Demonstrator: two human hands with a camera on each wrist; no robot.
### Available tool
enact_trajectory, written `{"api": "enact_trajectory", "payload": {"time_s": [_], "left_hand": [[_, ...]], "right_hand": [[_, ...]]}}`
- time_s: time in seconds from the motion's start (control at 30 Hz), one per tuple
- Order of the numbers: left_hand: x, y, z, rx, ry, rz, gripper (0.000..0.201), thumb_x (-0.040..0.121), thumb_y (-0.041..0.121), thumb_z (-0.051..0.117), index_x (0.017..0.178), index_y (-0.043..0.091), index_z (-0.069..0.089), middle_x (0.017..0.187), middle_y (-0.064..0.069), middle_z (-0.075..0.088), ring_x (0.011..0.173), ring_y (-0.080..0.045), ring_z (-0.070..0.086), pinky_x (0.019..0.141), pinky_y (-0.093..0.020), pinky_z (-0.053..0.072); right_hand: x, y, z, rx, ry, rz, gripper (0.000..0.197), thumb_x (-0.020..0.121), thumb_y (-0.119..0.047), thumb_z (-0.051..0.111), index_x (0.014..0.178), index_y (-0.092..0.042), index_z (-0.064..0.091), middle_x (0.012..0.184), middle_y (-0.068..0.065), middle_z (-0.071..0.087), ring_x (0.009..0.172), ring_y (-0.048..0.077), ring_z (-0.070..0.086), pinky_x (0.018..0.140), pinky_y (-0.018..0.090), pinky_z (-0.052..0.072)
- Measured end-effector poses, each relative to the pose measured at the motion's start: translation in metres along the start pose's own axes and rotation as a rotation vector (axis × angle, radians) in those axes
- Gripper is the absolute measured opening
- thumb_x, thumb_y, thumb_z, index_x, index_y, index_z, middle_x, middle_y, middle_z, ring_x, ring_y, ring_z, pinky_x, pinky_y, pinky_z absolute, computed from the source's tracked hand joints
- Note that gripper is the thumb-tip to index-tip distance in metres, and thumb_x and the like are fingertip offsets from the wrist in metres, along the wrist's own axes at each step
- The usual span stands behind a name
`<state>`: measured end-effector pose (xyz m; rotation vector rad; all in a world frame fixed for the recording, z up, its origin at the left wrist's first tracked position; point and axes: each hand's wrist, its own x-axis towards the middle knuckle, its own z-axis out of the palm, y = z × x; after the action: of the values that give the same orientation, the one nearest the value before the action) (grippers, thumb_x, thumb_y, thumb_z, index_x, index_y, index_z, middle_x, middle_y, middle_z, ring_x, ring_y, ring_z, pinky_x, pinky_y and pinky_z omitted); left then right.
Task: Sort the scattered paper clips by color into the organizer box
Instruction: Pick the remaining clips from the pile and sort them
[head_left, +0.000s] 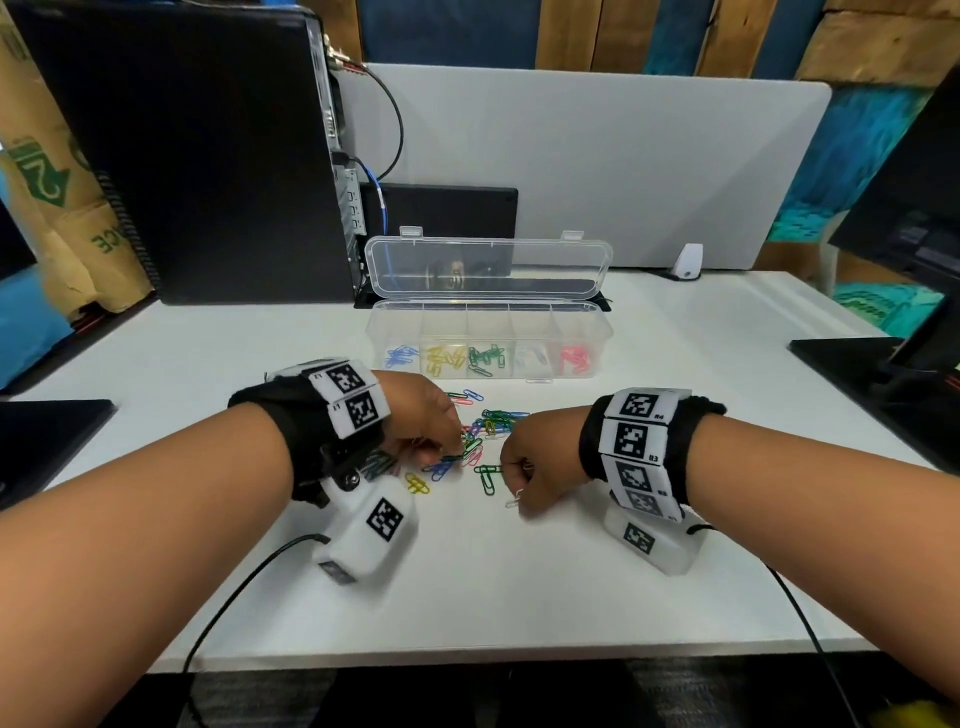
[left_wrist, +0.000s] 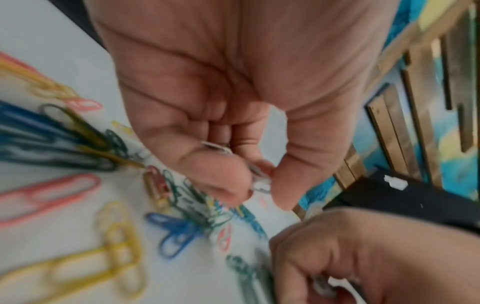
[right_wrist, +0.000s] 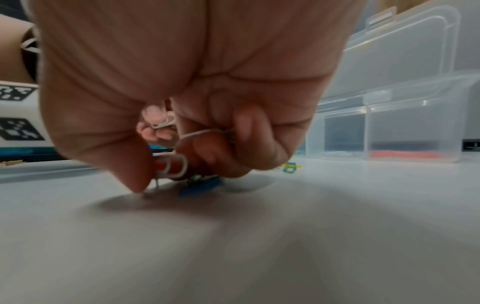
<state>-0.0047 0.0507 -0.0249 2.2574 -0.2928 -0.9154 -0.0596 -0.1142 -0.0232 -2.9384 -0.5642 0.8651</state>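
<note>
A heap of coloured paper clips (head_left: 480, 436) lies on the white table (head_left: 519, 587) between my hands, with green, blue, yellow and pink ones showing. My left hand (head_left: 436, 441) is over the heap's left side and pinches white paper clips (left_wrist: 255, 174) between thumb and fingers. My right hand (head_left: 519, 483) is low at the heap's right edge, fingers curled round white paper clips (right_wrist: 179, 168), thumb tip touching the table. The clear organizer box (head_left: 491, 338) stands behind the heap, lid (head_left: 488, 267) open, with blue, yellow, green, white and pink clips in separate compartments.
A black computer tower (head_left: 182, 150) stands at the back left with cables. A grey divider panel (head_left: 597, 166) runs behind the box. Dark flat objects sit at the left edge (head_left: 47, 441) and right edge (head_left: 872, 364) of the table. A small white device (head_left: 688, 262) rests by the divider.
</note>
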Motion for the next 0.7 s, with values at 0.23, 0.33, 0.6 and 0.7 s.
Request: {"api": "enact_trajectory", "payload": {"time_s": [0.23,0.33,0.6,0.7], "left_hand": [[0.013,0.024,-0.015,-0.310,0.069,0.035,0.019,0.084,-0.006,0.059,0.071,0.007,0.057,0.064,-0.008,0.064,0.048,-0.010,0.059,0.042,-0.014,0.050],[0.022,0.044,-0.019,-0.368,0.152,0.075,0.018,0.084,-0.006,0.059,0.073,0.008,0.057,0.068,-0.008,0.060,0.041,-0.007,0.057,0.038,-0.013,0.047],[0.052,0.097,-0.026,-0.340,0.303,0.117,0.020,0.083,-0.004,0.062,0.070,0.011,0.060,0.070,-0.004,0.059,0.057,-0.010,0.057,0.045,-0.013,0.051],[0.065,0.112,-0.031,-0.319,0.338,0.083,0.017,0.083,0.000,0.064,0.071,0.011,0.060,0.071,-0.003,0.059,0.061,-0.012,0.057,0.074,-0.022,0.057]], "right_hand": [[0.009,0.040,-0.025,0.407,0.169,0.078,0.011,0.084,-0.016,0.059,0.075,-0.016,0.065,0.060,-0.004,0.054,0.054,0.012,0.046,0.058,0.021,0.043],[0.016,0.063,-0.049,0.690,0.298,0.133,0.019,0.081,-0.005,0.057,0.063,-0.012,0.058,0.052,0.001,0.051,0.050,0.015,0.044,0.050,0.020,0.042],[0.040,0.090,-0.098,0.612,0.520,0.306,0.019,0.074,-0.013,0.062,0.055,-0.012,0.057,0.051,0.002,0.053,0.051,0.017,0.048,0.060,0.026,0.046],[0.051,0.093,-0.105,0.540,0.553,0.385,0.015,0.070,-0.019,0.062,0.057,-0.014,0.058,0.055,0.002,0.056,0.058,0.020,0.052,0.068,0.029,0.052]]}}
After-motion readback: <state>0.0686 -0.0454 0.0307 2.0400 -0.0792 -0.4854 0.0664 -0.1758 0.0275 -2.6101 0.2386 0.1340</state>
